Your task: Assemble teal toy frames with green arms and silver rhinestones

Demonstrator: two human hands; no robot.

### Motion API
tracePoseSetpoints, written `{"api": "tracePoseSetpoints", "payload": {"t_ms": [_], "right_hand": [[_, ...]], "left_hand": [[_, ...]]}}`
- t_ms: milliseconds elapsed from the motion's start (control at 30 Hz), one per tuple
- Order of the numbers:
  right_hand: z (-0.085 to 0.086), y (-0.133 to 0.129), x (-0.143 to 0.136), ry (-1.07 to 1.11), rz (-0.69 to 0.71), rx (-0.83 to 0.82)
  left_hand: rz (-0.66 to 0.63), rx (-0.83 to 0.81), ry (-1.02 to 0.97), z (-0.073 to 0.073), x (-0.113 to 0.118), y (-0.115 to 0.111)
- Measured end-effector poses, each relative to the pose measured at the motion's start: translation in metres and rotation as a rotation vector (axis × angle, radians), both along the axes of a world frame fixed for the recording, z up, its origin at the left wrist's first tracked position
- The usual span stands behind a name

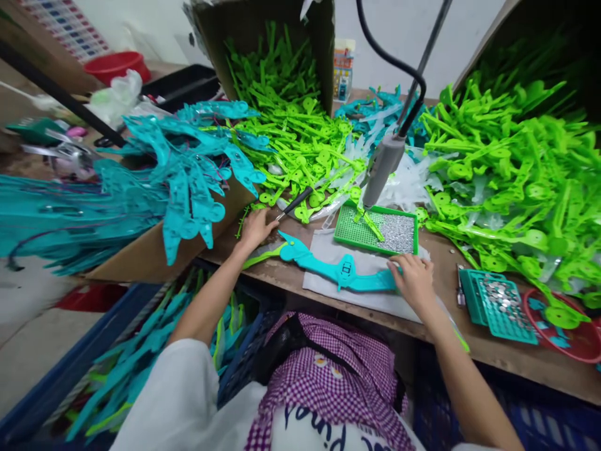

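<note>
A turquoise plastic bow-shaped piece (345, 272) lies across the table's front edge, a lime strip (263, 254) extending from its left end. My right hand (416, 279) has bent fingers around the piece's right end. Beyond the left end, my left hand (256, 228) reaches over the tabletop beside small lime parts, its thumb spread from the fingers. Near that thumb lies the metal tip of a black-handled tool (299, 200). A grey electric screwdriver (384, 166) hangs above a green tray (335, 235) of small silver screws, with a lime part lying across it.
Lime parts (511, 169) pile up at right, and more spill from a cardboard box (206, 37) behind. Turquoise pieces (188, 169) are heaped at left. Teal trays (509, 313) of metal discs and a red basket (570, 351) stand at right. A blue crate (136, 313) sits below left.
</note>
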State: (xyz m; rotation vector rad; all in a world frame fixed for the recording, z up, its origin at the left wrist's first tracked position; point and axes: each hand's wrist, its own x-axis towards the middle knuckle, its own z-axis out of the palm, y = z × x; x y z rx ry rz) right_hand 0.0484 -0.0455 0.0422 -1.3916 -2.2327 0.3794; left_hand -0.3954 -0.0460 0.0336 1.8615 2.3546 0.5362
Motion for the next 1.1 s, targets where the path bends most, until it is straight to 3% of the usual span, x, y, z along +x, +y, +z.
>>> {"api": "tracePoseSetpoints", "payload": {"t_ms": [133,233,333,467,533,633,667,700,800,867,967,1100], "right_hand": [[0.035,-0.038,-0.044,0.279,0.147,-0.063],[0.057,-0.045,-0.079,0.557,0.065,-0.158],[0.07,-0.032,-0.106,0.8,0.053,-0.353],[0.058,-0.023,-0.114,1.113,0.055,-0.716],[0.043,-0.033,-0.11,1.121,0.092,-0.959],[0.025,-0.056,-0.103,1.06,0.268,-1.302],[0.022,-0.063,-0.1,1.079,0.275,-1.363],[0.02,-0.068,-0.096,1.118,0.243,-1.394],[0.023,-0.071,-0.078,1.24,0.055,-1.36],[0.027,-0.069,-0.06,1.279,-0.013,-1.275],[0.026,-0.066,-0.03,1.294,-0.114,-1.072],[0.015,-0.072,0.011,1.118,-0.394,-0.661]], "left_hand": [[-0.072,-0.084,-0.028,-0.011,0.002,-0.003],[-0.135,0.064,0.004,-0.008,0.011,-0.002],[-0.204,0.277,0.041,-0.002,0.016,-0.008],[-0.29,0.521,0.068,0.008,0.034,-0.037],[-0.49,0.646,0.096,0.014,0.059,-0.06],[-0.971,0.673,0.18,0.021,0.116,-0.089],[-1.072,0.692,0.215,0.022,0.137,-0.094],[-1.086,0.717,0.231,0.022,0.158,-0.097],[-0.953,0.779,0.169,0.019,0.208,-0.094],[-0.905,0.755,0.068,0.02,0.227,-0.088],[-0.876,0.653,-0.186,0.031,0.236,-0.08],[-0.741,0.294,-0.493,0.045,0.245,-0.054]]}}
